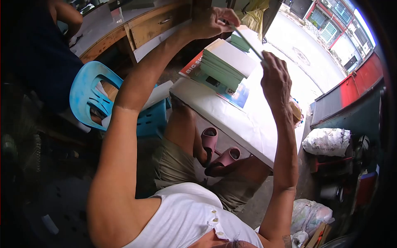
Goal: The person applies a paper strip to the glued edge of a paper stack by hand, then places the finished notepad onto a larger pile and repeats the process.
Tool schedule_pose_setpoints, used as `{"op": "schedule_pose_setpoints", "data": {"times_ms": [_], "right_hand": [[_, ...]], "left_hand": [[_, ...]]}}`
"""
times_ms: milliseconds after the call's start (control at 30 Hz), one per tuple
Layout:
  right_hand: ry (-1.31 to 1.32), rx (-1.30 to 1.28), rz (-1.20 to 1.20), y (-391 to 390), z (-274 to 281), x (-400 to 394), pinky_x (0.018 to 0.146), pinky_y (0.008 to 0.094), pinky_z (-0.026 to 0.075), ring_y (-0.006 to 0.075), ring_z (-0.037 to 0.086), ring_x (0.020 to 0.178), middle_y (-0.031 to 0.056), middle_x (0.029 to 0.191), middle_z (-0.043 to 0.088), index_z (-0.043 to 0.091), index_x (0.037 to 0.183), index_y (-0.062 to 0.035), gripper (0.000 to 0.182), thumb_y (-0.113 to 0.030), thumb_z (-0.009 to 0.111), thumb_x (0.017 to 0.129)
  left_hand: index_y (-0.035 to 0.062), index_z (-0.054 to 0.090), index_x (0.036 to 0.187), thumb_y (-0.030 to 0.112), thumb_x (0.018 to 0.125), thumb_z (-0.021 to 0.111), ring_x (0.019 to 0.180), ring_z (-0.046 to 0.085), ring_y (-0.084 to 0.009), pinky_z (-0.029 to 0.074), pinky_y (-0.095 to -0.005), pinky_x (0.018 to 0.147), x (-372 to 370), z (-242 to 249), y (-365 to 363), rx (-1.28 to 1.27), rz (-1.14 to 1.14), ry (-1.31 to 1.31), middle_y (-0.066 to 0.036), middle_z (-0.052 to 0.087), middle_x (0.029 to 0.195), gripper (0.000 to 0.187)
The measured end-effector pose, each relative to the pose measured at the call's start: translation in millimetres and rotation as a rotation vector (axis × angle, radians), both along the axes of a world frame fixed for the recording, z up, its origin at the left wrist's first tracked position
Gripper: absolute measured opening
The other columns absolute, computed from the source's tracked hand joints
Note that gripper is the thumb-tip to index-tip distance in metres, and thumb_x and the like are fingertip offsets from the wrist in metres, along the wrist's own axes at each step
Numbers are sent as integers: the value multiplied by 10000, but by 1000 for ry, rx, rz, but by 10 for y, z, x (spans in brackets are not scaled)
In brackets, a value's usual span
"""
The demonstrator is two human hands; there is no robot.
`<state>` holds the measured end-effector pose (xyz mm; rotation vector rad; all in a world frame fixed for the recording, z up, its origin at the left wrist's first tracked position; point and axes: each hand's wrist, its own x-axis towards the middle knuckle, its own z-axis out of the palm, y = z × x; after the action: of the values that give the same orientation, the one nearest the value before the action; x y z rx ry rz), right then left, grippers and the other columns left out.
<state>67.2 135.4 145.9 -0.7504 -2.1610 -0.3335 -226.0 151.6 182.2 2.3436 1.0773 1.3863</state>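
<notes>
Above the far side of a white-covered table (198,99), my two hands hold a thin, green-edged paper pad (249,41), seen nearly edge-on. My left hand (217,22) pinches its upper left end. At the lower right end, the fingers of my right hand (276,74) are closed round it. Below the pad, a stack of similar pads (227,62) with white tops and green edges rests on a printed sheet (191,66) coloured orange and blue. Another stack of pads (240,42) stands just behind it.
A blue plastic chair (80,97) stands at the left, near a person in dark clothes (37,62). Behind is a wooden desk with a drawer (159,25). A yellowish plastic bag (255,16) hangs at the back. White sack (326,141) and plastic bag (310,215) lie at right.
</notes>
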Motion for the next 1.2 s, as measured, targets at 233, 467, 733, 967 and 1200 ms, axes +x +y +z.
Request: {"op": "schedule_pose_setpoints", "data": {"times_ms": [233,467,733,967,1200], "right_hand": [[74,-271,-144,-105,-622,-103,1010,492,489,422,536,1249,285,1365,525,528,1364,50,736,-312,836,803],[183,-571,3,204,-685,-89,886,448,564,397,706,1064,310,1141,693,535,1311,120,579,-232,734,895],[-134,-540,-116,214,-449,-382,757,502,566,501,705,791,338,823,689,553,1040,141,260,-33,592,851],[-122,-566,-125,106,-348,-381,657,487,580,429,729,688,314,751,686,569,963,124,190,-19,615,847],[-118,-486,-93,213,-492,-363,606,465,585,402,726,633,295,722,688,582,950,116,182,-34,642,867]], "left_hand": [[36,449,1496,307,802,854,1352,519,-303,406,-465,1157,-417,-629,-289,-476,101,209,-175,568,1426,847],[38,685,1267,334,758,853,1083,704,-325,529,-400,994,-353,-764,-162,-246,301,285,-193,731,1151,612],[56,733,1185,255,774,811,1005,725,-327,553,-397,947,-352,-873,-83,-222,396,246,-180,742,1099,463],[19,742,1169,184,827,834,901,749,-196,577,-311,869,-387,-850,-133,-300,321,49,-166,773,1009,391],[32,788,889,236,786,865,710,745,-204,587,-323,705,-166,-978,-302,-101,619,-13,-107,773,845,241]]}}
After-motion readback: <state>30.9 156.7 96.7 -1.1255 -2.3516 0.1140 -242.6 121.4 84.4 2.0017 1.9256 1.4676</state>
